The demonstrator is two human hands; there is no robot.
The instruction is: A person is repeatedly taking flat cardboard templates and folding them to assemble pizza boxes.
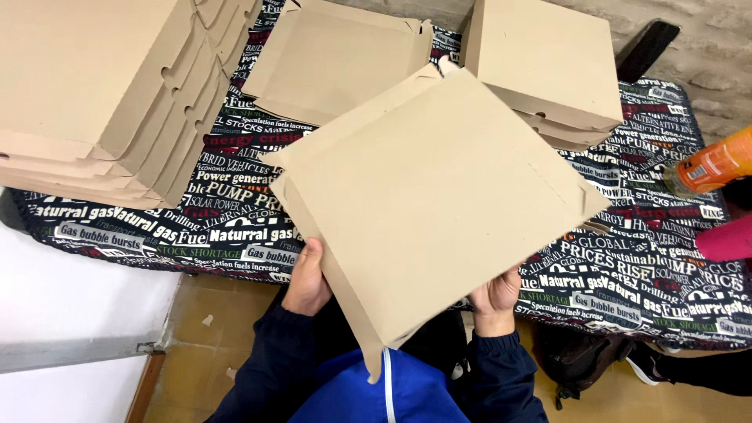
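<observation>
I hold a flat, partly folded brown cardboard box (439,196) tilted above the table's near edge. My left hand (307,278) grips its lower left edge with the thumb on top. My right hand (496,296) grips the lower right edge from beneath. Both sleeves are dark blue. The box's side flaps are folded up along its edges, and one narrow flap hangs down toward my chest.
A tall stack of flat cardboard blanks (102,86) lies at the left. Another flat blank (337,59) and closed folded boxes (548,66) lie behind. The table has a black printed cloth (235,219). An orange bottle (717,164) and pink object (727,239) sit at the right.
</observation>
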